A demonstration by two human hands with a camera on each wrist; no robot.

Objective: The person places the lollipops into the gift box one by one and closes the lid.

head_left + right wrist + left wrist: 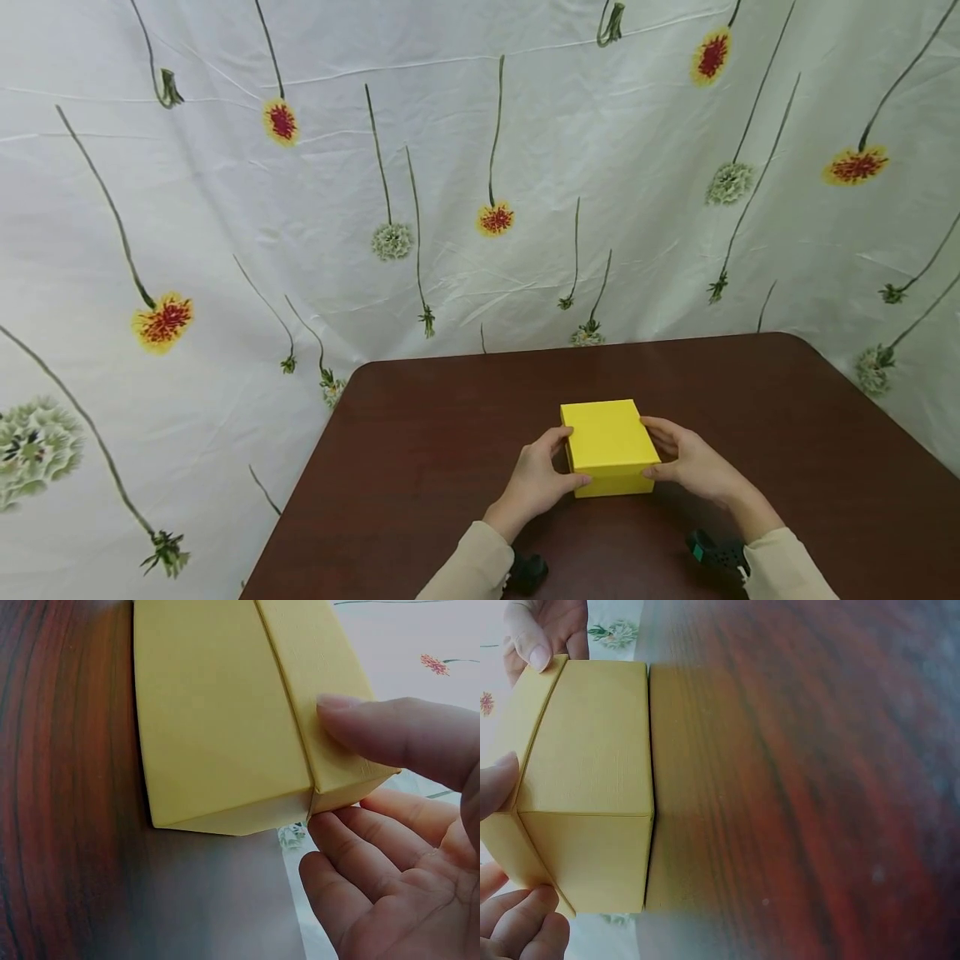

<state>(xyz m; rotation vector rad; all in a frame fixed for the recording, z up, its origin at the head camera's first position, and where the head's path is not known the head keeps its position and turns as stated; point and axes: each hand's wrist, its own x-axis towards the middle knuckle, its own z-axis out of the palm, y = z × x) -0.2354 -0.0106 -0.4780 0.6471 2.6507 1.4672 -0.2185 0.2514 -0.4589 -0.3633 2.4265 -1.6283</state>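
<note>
A yellow lidded box sits on the dark wooden table, its lid on top and a seam running round the sides below it. My left hand grips the lid at the left, thumb at the front corner and fingers along the left side. At the right, my right hand holds the lid in the same way, thumb on the front face. In the right wrist view the right thumb presses on the lid's band, with fingertips at its lower side edge. The box's inside is hidden.
The brown table has rounded far corners. Behind it hangs a white cloth printed with flowers and stems. A black wrist device shows under the right sleeve, and another dark one by the left sleeve.
</note>
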